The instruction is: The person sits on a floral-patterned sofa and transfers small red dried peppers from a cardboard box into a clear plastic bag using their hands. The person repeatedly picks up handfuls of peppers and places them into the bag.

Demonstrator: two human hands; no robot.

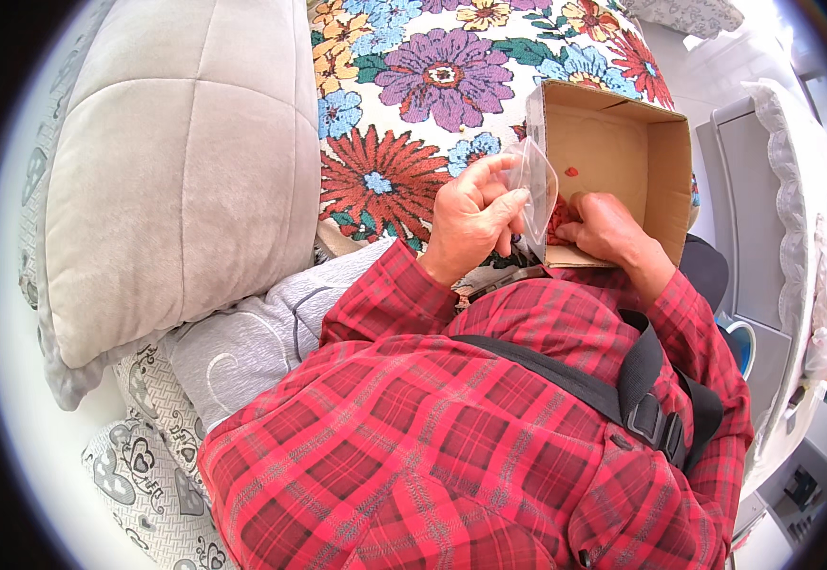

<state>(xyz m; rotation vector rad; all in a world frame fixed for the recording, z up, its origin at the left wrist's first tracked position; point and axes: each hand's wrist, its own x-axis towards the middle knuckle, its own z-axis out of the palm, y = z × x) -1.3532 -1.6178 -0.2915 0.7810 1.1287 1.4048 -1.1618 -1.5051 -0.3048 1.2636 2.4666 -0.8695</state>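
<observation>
My left hand (481,210) grips a clear plastic bag (538,182) by its side, near the left wall of a cardboard box (670,178). The bag's mouth looks parted and faces the box. Inside the box, at its near left corner, my right hand (602,228) has its fingertips down among small red pieces (558,221). Whether the fingers pinch any of them is hidden by the hand. One loose red piece (572,172) lies apart on the box's floor.
The box rests on a floral cover (385,171). A beige quilted cushion (185,164) lies to the left, above a grey patterned cushion (242,356). At right stands a grey cabinet (756,214) under a lace-edged cloth (788,192). A black strap (549,367) crosses my plaid shirt.
</observation>
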